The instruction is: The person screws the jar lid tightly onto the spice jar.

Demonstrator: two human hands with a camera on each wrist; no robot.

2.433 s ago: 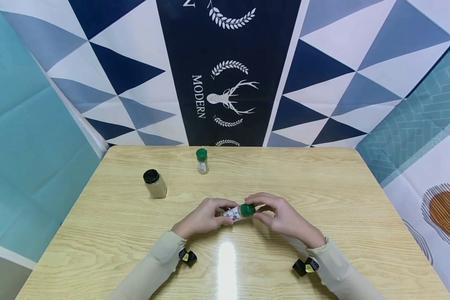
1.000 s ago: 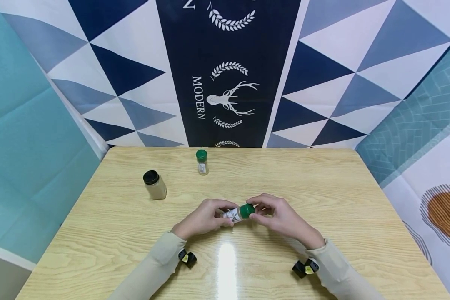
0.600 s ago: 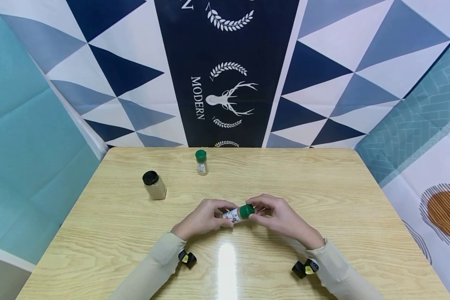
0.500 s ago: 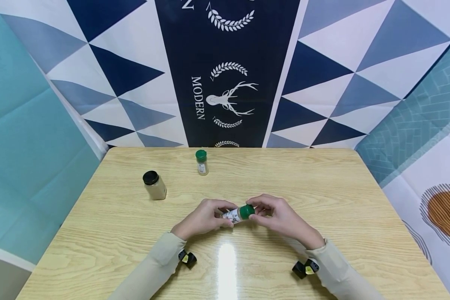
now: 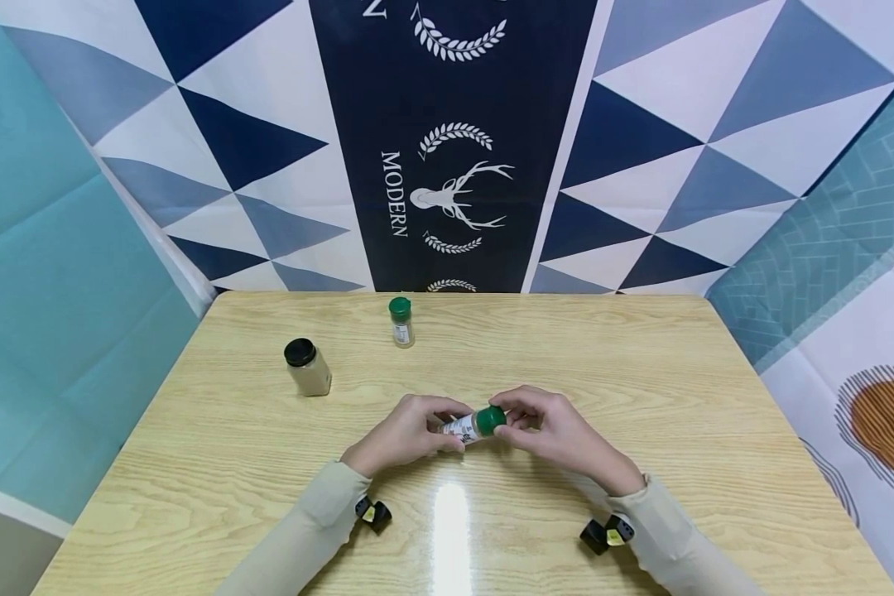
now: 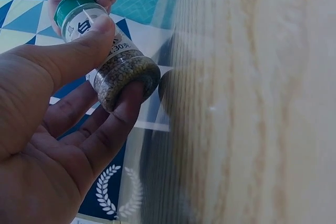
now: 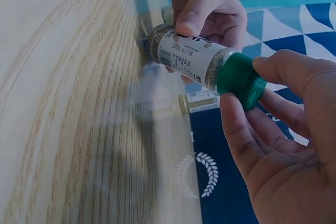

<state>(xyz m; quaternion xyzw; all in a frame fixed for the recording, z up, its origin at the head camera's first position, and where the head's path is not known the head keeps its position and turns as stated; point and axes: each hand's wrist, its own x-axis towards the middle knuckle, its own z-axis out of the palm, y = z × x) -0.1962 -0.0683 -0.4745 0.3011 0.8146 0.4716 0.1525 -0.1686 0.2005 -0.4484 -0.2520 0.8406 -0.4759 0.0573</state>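
Note:
A small clear spice jar [image 7: 186, 59] with a white printed label and a green cap [image 7: 239, 80] is held tilted, close to sideways, above the table's middle. Coarse brownish grains show through its wall in the left wrist view. My left hand [image 5: 410, 430] grips the jar body, thumb on the label and fingers under the base end [image 6: 131, 80]. From the other side, my right hand [image 5: 559, 426] pinches the green cap between thumb and fingers. The cap sits on the jar's neck. In the head view, part of the label is hidden by the left hand.
A second green-capped jar [image 5: 401, 324] stands near the table's back edge. To its left is a bigger jar [image 5: 310, 370] with a black lid and beige contents. The wooden table [image 5: 641, 364] meets a patterned cloth [image 5: 454, 124] at the back.
Since the earliest frame, my right thumb and fingers have shifted round the green cap, and the thumb now lies against it. Over the last second both hands stay in place.

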